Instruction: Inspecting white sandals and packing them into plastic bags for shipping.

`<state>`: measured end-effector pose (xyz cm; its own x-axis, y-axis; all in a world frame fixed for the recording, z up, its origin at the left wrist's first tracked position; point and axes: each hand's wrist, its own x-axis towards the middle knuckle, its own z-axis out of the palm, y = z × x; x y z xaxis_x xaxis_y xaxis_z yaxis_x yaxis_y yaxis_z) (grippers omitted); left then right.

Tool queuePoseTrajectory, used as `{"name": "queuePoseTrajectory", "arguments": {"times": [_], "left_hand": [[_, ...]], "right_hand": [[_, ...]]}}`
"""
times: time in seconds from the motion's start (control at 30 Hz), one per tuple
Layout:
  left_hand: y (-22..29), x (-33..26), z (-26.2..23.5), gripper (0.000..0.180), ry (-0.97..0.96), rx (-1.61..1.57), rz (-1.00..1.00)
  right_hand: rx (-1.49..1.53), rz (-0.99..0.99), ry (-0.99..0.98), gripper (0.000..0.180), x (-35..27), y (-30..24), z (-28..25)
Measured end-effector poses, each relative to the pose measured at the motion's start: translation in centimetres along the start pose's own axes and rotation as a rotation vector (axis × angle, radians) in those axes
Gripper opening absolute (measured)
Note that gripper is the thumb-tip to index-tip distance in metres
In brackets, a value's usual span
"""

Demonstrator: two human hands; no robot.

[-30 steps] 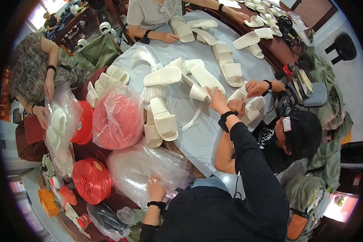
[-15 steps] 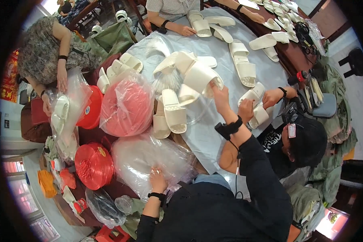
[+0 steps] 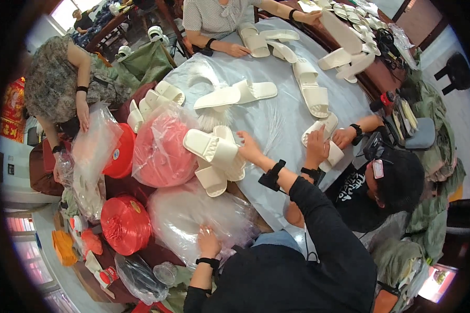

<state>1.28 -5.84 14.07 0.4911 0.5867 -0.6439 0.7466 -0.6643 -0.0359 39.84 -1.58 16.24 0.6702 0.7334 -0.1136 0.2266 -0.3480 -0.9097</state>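
My right hand [image 3: 250, 148] grips the right end of a cream-white slipper [image 3: 210, 146] with a ribbed strap. It lies slanted across more slippers at the table's near left edge, one of them a lower slipper [image 3: 211, 180]; the fingertips are partly hidden behind it. My left hand [image 3: 209, 242] rests flat, fingers apart, on a heap of clear plastic bags [image 3: 177, 214]. Beyond my right hand, two slippers [image 3: 237, 96] lie end to end on the grey table cover, beside a tuft of white fibres [image 3: 212, 119].
Left of the bags are a red twine roll [image 3: 125, 223] and a pink roll in plastic [image 3: 164, 148]. At right, a co-worker's hands [image 3: 318, 146] handle slippers. A person at far left holds a clear bag [image 3: 91, 156]; another across the table reaches toward slippers [image 3: 342, 34].
My right hand has carried the slipper left and down onto the near-left pile. My left hand stays on the bags. The person across has lifted slippers; the far-left person's bag has shifted.
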Motion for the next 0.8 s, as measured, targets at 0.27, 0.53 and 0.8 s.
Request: {"name": "queuePoseTrajectory", "arguments": {"times": [0.27,0.53,0.8], "left_hand": [[0.8,-0.5,-2.8,0.080,-0.037,-0.079,-0.015],[0.7,-0.1,-2.5,0.081,-0.009,-0.048,0.018],[1.2,-0.4,-3.2,0.078,-0.015,-0.015,0.033]], "right_hand": [[-0.094,-0.298,0.292,0.047,1.8,-3.6,-2.5],[-0.425,-0.033,0.451,0.060,0.6,1.7,-5.7],[-0.515,0.049,0.383,0.065,1.5,5.3,-3.4]]}}
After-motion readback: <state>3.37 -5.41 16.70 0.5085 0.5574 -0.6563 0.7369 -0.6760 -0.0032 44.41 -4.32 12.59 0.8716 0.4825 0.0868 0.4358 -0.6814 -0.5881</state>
